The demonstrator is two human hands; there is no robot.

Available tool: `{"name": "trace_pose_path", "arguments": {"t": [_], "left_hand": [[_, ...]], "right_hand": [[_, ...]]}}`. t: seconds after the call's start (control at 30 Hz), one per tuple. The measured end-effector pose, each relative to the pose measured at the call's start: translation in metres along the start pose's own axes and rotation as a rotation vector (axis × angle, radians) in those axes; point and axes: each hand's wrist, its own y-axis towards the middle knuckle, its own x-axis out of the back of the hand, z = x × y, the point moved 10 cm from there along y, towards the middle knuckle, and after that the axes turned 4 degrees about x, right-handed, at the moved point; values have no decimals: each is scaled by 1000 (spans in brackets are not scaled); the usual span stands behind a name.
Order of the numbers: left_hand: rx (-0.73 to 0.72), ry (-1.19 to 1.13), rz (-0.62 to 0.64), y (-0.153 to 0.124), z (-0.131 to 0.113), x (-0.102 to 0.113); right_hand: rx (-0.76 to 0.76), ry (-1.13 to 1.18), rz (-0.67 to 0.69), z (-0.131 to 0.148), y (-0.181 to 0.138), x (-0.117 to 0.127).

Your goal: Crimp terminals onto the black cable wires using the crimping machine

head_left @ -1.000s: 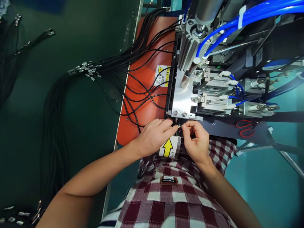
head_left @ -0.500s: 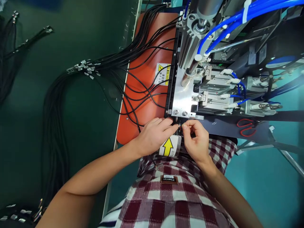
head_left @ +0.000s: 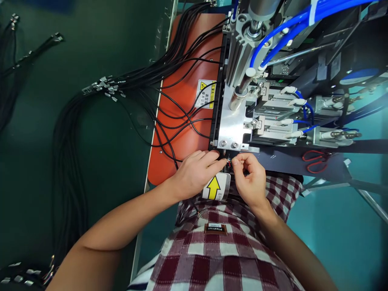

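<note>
My left hand (head_left: 197, 169) is closed at the near end of the machine (head_left: 232, 125), its thumb and index finger on the stripped end of a black cable. Thin wires (head_left: 229, 163), one of them red, show in the narrow gap between my fingertips. On the other side of that gap, my right hand (head_left: 251, 176) pinches the tips of these wires between thumb and index finger. Several black cables (head_left: 182, 117) run across the orange panel (head_left: 184, 139) to the machine's edge. My left fingers hide most of the cable end.
A bundle of black cables with metal connectors (head_left: 106, 85) lies on the dark green surface (head_left: 103, 133) at left. Red-handled scissors (head_left: 315, 161) lie at right. Blue air hoses (head_left: 281, 34) arch over the machine. A yellow arrow label (head_left: 214, 188) is just below my hands.
Both hands stay almost in place, fingertips still together at the wires. The red wire shows a little more clearly. The whole view has shifted slightly.
</note>
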Motion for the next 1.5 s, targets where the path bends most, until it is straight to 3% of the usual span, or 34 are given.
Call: {"name": "trace_pose_path", "arguments": {"t": [0.4, 0.7, 0.87, 1.23, 1.33, 1.5], "left_hand": [[2, -26, -21, 0, 0, 2], [-3, -41, -6, -1, 0, 0], [-5, -64, -2, 0, -1, 2], [1, -89, 0, 0, -1, 1], [6, -91, 5, 0, 0, 0], [6, -93, 2, 0, 0, 1]], "right_hand": [[-39, 40, 7, -3, 1, -1], [-397, 367, 103, -29, -3, -17], [-427, 463, 75, -41, -4, -11], [-260, 232, 92, -27, 0, -2], [-61, 54, 78, -8, 5, 5], [416, -380, 52, 37, 0, 9]]}}
